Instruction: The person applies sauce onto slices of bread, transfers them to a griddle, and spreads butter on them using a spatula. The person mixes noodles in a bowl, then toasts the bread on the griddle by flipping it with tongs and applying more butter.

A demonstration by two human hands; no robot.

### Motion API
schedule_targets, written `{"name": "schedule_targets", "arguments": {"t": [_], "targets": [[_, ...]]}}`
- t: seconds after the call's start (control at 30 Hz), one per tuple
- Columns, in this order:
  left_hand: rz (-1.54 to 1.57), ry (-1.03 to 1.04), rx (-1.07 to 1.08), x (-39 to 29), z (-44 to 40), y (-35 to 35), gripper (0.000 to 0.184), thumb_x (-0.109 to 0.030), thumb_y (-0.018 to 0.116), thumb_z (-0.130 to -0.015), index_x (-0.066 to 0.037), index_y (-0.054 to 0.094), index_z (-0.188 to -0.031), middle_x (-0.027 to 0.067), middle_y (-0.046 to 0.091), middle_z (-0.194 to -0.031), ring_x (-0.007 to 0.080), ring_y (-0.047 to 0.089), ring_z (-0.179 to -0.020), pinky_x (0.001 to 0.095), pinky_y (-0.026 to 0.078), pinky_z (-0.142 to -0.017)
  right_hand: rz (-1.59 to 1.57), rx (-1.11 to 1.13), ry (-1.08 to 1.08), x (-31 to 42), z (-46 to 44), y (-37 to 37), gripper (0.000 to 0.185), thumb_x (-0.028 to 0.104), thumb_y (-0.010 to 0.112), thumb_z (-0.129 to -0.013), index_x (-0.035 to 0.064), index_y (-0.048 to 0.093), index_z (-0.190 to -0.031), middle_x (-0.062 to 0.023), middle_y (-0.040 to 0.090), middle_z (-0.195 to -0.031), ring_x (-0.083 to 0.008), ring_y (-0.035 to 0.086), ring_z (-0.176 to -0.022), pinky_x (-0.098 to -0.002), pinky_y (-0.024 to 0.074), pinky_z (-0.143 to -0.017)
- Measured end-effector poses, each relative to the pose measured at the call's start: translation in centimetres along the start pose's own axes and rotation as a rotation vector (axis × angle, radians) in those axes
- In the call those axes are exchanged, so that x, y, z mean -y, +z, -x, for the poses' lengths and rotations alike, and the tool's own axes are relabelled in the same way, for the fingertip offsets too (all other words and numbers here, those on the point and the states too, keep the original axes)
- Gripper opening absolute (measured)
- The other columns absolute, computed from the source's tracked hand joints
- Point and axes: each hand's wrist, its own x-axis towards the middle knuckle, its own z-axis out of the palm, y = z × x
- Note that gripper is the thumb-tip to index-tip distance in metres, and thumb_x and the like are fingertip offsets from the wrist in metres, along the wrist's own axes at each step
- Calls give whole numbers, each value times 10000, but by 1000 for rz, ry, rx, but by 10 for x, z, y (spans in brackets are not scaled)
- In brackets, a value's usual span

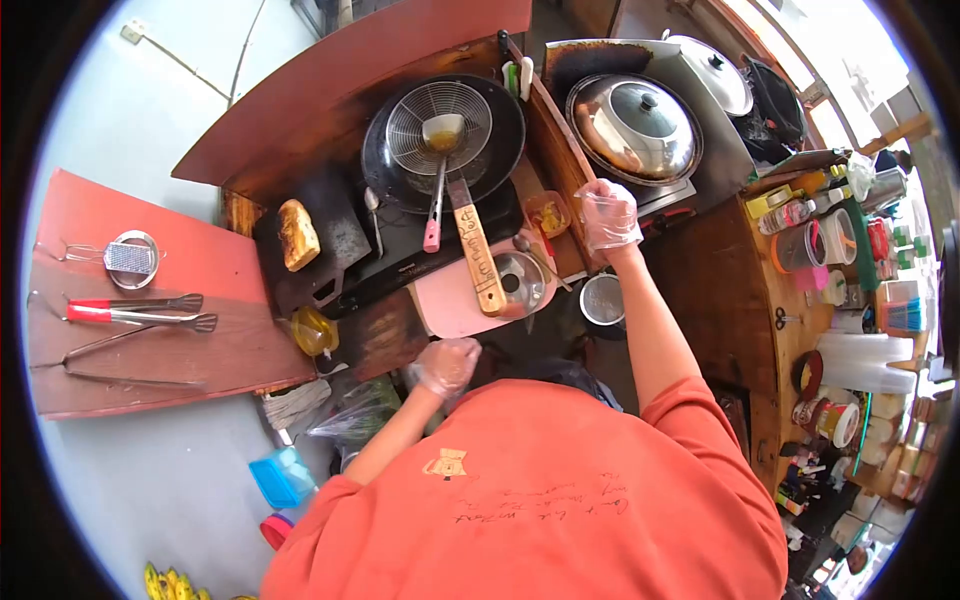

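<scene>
My left hand (447, 368), in a clear plastic glove, is near the front edge of a pink cutting board (450, 300). Its fingers are curled, and whatever they may hold is hidden. Farther right, my gloved right hand (610, 215) is closed beside the edge of a wooden partition (560, 135); I cannot make out anything inside it. A black wok (510, 120) carries a wire strainer (405, 125) with a wooden handle, and a ladle (437, 205) with a pink handle end lies across it. Browned bread (298, 235) sits on a dark flat griddle (345, 235).
A round metal dish (518, 280) stands on the pink board, near a metal cup (602, 298). A lidded pot (640, 130) is beyond the partition. Tongs (140, 312) and a grater (130, 258) hang at left. A yellow-filled bottle (314, 331) stands near the griddle.
</scene>
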Motion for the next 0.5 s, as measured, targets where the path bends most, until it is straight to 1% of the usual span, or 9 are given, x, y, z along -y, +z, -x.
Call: {"name": "schedule_targets", "arguments": {"t": [0.03,0.1,0.17,0.2,0.27,0.33,0.4,0.47,0.5], "targets": [[3,17,2,-13,-9,8,188,-265,601,-909,-121,716,-871,135,726,-833,341,707,-759,478,559,-708,-19,-21,-33,1,0,-2,79,160,612,-871,93,653,-867,-143,679,-790,-358,664,-763,-441,532,-715],[9,35,-9,-40,-29,-4,180,-266,607,-905,-123,712,-872,132,724,-818,335,707,-749,478,560,-703,1,-17,-60,-3,0,-1,77,160,613,-869,93,649,-857,-144,679,-793,-359,664,-761,-446,533,-722],[69,109,1,-53,-47,-21,179,-270,616,-898,-112,699,-879,139,713,-797,348,704,-754,481,559,-705,-23,-11,-72,3,-2,-7,64,142,615,-866,88,646,-851,-147,678,-792,-364,663,-764,-448,535,-729],[147,76,74,-56,-53,-33,176,-261,620,-888,-106,699,-911,155,706,-795,358,699,-780,479,562,-731,-60,-14,-25,3,-2,-5,53,127,616,-864,83,641,-848,-148,676,-790,-364,664,-766,-443,537,-735],[87,-8,355,-60,-58,-64,225,-258,653,-883,-82,743,-991,141,736,-905,307,711,-853,407,564,-775,-86,-14,-28,-1,-1,-2,48,121,619,-863,81,639,-846,-148,675,-786,-361,666,-762,-435,539,-736],[124,88,670,-62,-50,-101,256,-274,648,-893,-64,746,-1001,154,739,-925,283,713,-874,393,556,-787,-129,8,-13,-3,-1,-3,57,128,624,-862,74,640,-852,-154,676,-800,-353,670,-780,-423,543,-734],[238,134,877,-96,-42,-158,305,-299,633,-887,-32,750,-977,147,748,-910,300,718,-806,419,560,-776,-171,29,2,-4,-1,-5,67,136,626,-864,71,640,-859,-159,675,-808,-351,672,-790,-423,544,-740],[338,200,920,-128,-48,-214,288,-278,665,-878,-11,754,-934,138,750,-888,272,718,-790,394,559,-755,-206,49,28,-8,-1,-4,76,145,625,-868,71,642,-866,-160,675,-810,-352,674,-793,-425,545,-745],[380,173,833,-140,-53,-242,262,-252,682,-871,-7,752,-930,134,749,-872,255,719,-784,379,558,-742,-232,46,39,-9,-1,-3,84,154,621,-873,74,645,-870,-157,676,-813,-354,674,-796,-427,546,-750]]}}
